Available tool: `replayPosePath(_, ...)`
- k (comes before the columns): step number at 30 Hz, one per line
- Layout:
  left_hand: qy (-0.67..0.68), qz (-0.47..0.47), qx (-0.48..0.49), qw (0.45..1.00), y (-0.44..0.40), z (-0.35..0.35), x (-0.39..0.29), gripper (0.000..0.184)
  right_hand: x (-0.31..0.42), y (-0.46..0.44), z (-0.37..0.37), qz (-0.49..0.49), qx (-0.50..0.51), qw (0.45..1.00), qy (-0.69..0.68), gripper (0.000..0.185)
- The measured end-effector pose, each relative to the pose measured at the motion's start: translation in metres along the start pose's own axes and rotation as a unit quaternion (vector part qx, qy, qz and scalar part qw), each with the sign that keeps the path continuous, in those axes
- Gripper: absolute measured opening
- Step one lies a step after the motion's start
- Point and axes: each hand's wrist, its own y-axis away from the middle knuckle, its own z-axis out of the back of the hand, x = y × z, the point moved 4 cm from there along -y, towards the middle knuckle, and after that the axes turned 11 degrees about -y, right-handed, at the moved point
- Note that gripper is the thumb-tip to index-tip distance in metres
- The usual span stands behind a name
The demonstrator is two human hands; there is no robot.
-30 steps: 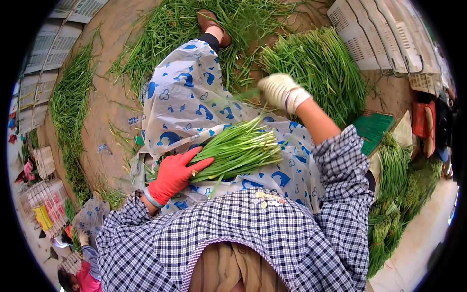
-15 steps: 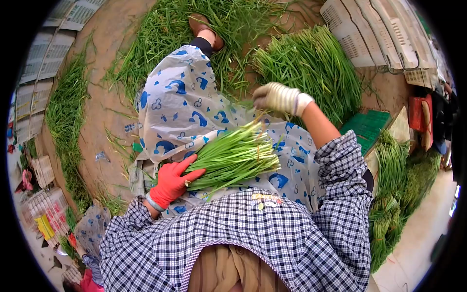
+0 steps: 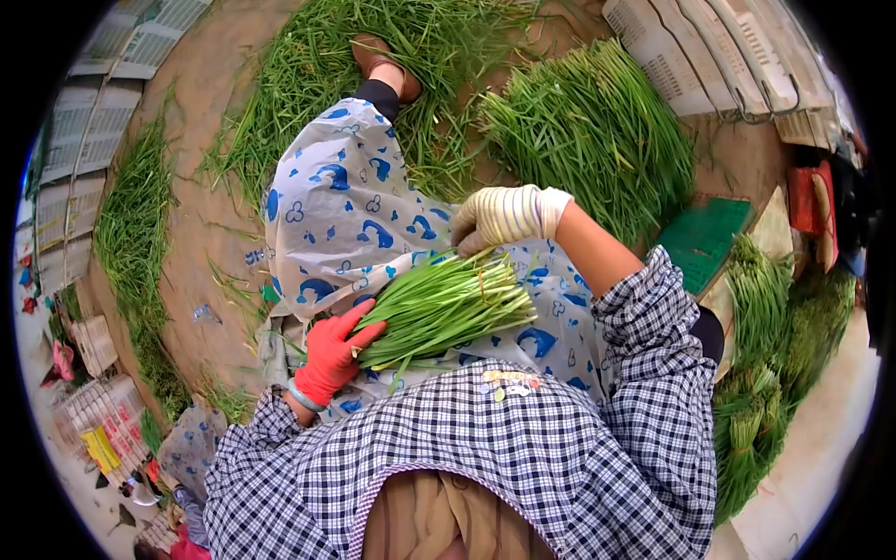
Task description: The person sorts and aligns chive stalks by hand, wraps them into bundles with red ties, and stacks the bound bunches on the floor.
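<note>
A bunch of garlic chives (image 3: 448,313) lies across my lap on a white plastic apron (image 3: 336,243) with blue prints, pale stem ends to the right. My left hand (image 3: 338,350), in a red glove, grips its leafy end, thumb and fingers around the leaves. Near the stem end a thin tie seems to cross the bunch. My right hand (image 3: 509,217), in a white striped glove with grey fingertips, is at the bunch's upper edge. Its fingers are curled together and point down; what they pinch, if anything, is hidden.
A large pile of chives (image 3: 593,135) lies ahead right, with loose leaves (image 3: 289,103) around my shoe (image 3: 387,67). White crates (image 3: 691,56) stand at upper right, more crates (image 3: 84,131) at left. A green board (image 3: 705,243) and tied bunches (image 3: 747,420) are at my right.
My right hand has come left and down, from above the pile's near edge to the bunch's upper edge. My left hand keeps its grip on the bunch.
</note>
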Motion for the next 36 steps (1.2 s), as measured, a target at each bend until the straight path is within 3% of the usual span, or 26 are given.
replayPosePath(1,0.001,-0.006,0.004,1.000,-0.001,0.001,0.001,0.059,0.000,0.000,-0.002,0.000,-0.005,1.000,-0.005,0.034)
replayPosePath(3,-0.032,-0.024,0.027,0.999,-0.002,0.000,0.000,0.058,0.006,0.005,0.006,-0.019,-0.097,0.966,-0.238,0.025)
replayPosePath(4,-0.033,-0.024,0.027,0.999,-0.003,0.001,0.000,0.058,0.015,0.005,0.009,-0.015,-0.116,0.969,-0.219,0.021)
replayPosePath(5,-0.034,-0.024,0.029,0.999,-0.006,0.004,-0.002,0.058,0.027,0.003,0.015,0.039,-0.139,0.984,-0.105,0.023)
replayPosePath(7,-0.039,-0.024,0.033,0.998,-0.007,0.006,-0.004,0.058,0.037,-0.019,0.016,0.049,-0.098,0.984,0.138,0.019)
replayPosePath(9,-0.061,-0.028,0.031,0.997,-0.006,0.004,-0.004,0.058,0.055,-0.029,0.000,0.089,-0.084,0.915,0.385,0.016)
replayPosePath(11,-0.061,-0.024,0.034,0.997,-0.007,0.005,-0.006,0.058,0.064,-0.037,-0.020,0.160,-0.057,0.909,0.380,0.014)
replayPosePath(13,-0.061,-0.019,0.035,0.997,-0.008,0.006,-0.006,0.058,0.080,-0.033,-0.016,0.250,-0.087,0.958,0.112,0.013)
replayPosePath(14,-0.053,-0.015,0.031,0.998,-0.009,0.006,-0.005,0.057,0.100,-0.015,0.006,0.273,-0.129,0.949,-0.090,0.014)
replayPosePath(15,-0.044,-0.008,0.030,0.999,-0.007,0.006,-0.006,0.057,0.117,0.004,0.029,0.283,-0.164,0.899,-0.291,0.016)
replayPosePath(17,-0.043,-0.009,0.032,0.999,-0.006,0.005,-0.005,0.057,0.116,0.031,0.069,0.341,-0.297,0.826,-0.336,0.021)
replayPosePath(19,-0.040,-0.014,0.031,0.999,-0.007,0.003,-0.004,0.057,0.094,0.039,0.097,0.382,-0.381,0.806,-0.243,0.030)
replayPosePath(21,-0.033,-0.011,0.024,0.999,-0.005,0.002,-0.002,0.058,0.058,0.033,0.091,0.117,-0.324,0.938,-0.036,0.042)
replayPosePath(22,-0.032,-0.015,0.021,0.999,-0.007,0.004,-0.002,0.058,0.028,0.022,0.082,0.095,-0.268,0.954,0.093,0.046)
replayPosePath(23,-0.039,-0.007,0.033,0.999,-0.008,0.004,-0.002,0.058,0.025,0.027,0.061,0.002,-0.184,0.983,-0.015,0.054)
replayPosePath(26,-0.027,0.017,0.035,0.999,-0.005,0.000,-0.002,0.059,0.006,0.021,0.002,-0.025,-0.042,0.999,-0.003,0.069)
replayPosePath(27,-0.016,0.021,0.023,0.999,-0.005,0.001,-0.001,0.060,-0.001,0.015,-0.010,-0.017,-0.044,0.999,-0.014,0.061)
replayPosePath(29,-0.011,0.026,0.036,0.999,-0.006,0.000,0.000,0.061,-0.006,0.022,-0.011,0.024,-0.093,0.992,-0.085,0.046)
replayPosePath(31,-0.005,0.033,0.040,0.999,-0.006,0.000,0.000,0.063,-0.012,0.030,0.003,-0.041,-0.128,0.976,-0.174,0.031)
replayPosePath(33,0.010,0.035,0.026,0.999,-0.009,0.001,-0.002,0.064,-0.013,0.037,0.012,-0.034,-0.176,0.948,-0.262,0.020)
replayPosePath(36,0.037,0.047,0.016,0.998,-0.010,0.000,-0.001,0.065,-0.007,0.041,0.021,-0.003,-0.212,0.953,-0.214,0.020)
